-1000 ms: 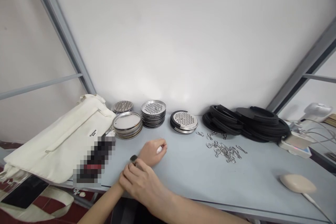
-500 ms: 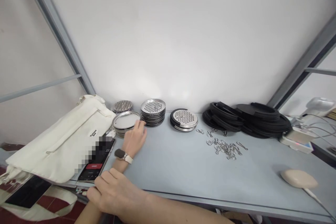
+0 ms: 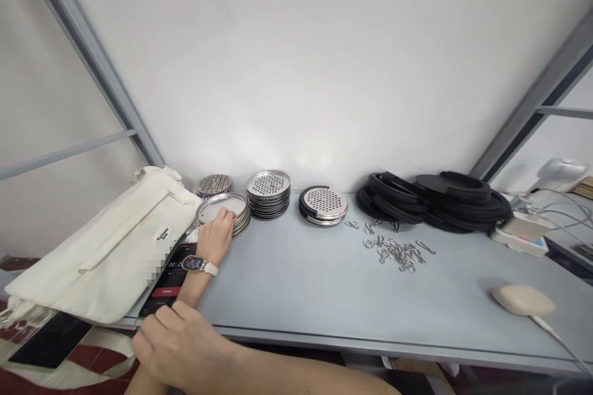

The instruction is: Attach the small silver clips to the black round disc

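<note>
My left hand (image 3: pixel 216 234), with a watch on the wrist, is at the front of a stack of plain round metal discs with raised rims (image 3: pixel 222 205). Its fingers are curled together over the top disc's front rim. What the fingertips pinch is hidden behind the hand. My right hand (image 3: pixel 178 345) is wrapped round my left forearm, low in the view. Right of the plain discs stands a stack of perforated round grater discs (image 3: pixel 269 185). Another grater disc (image 3: pixel 214 184) lies behind the plain stack.
A round grater with a black rim piece (image 3: pixel 324 203) lies mid-table. Further right are metal clips (image 3: pixel 398 253), black ring-shaped parts (image 3: pixel 391 197) and a beige corded device (image 3: pixel 523 300). At left, a cream bag (image 3: pixel 125 247) leans by a phone (image 3: pixel 169 278).
My left hand has moved left, from the right side of the plain disc stack to its front rim. My right hand, still round the forearm, has shifted slightly left with it.
</note>
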A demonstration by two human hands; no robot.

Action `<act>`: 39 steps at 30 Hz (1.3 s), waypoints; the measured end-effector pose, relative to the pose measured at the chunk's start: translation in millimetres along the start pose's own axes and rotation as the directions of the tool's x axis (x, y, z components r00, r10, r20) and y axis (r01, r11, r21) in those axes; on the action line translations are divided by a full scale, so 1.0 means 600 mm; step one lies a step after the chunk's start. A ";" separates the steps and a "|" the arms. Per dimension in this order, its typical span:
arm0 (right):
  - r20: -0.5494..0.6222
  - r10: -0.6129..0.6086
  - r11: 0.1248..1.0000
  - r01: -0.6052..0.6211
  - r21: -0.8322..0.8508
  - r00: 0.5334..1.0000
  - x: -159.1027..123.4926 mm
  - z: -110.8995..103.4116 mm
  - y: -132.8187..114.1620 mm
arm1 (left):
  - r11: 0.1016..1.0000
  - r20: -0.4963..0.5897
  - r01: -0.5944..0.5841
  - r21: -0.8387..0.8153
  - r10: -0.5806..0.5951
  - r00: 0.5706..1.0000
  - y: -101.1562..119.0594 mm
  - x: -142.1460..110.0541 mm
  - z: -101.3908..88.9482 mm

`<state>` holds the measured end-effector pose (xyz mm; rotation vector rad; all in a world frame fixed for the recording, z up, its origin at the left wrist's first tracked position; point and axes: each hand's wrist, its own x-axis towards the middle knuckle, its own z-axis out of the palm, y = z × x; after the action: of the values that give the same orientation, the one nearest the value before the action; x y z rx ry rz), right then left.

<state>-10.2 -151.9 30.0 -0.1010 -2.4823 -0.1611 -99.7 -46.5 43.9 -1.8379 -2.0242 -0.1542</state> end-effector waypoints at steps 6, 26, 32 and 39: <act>0.005 -0.041 0.999 0.041 -0.002 0.999 -0.006 -0.007 0.006 | 0.997 -0.174 0.055 -0.047 -0.063 0.983 -0.006 0.000 -0.015; -0.055 0.013 1.000 -0.014 -0.009 0.998 -0.072 0.024 -0.039 | 0.654 0.016 -0.643 -0.398 0.706 0.708 0.154 -0.132 -0.037; -0.065 -0.017 0.999 0.019 0.031 0.998 -0.066 0.020 -0.026 | 0.751 -0.048 -0.520 -0.406 0.551 0.833 0.128 -0.091 -0.037; -0.042 0.036 0.999 -0.037 -0.022 0.998 -0.006 -0.018 0.021 | 0.959 -0.101 -0.259 -0.116 0.248 0.963 0.030 0.033 -0.024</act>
<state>0.6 -141.2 37.8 -0.1512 -2.4360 -0.1737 -80.0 -30.7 60.7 -2.1133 -1.7379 -0.2911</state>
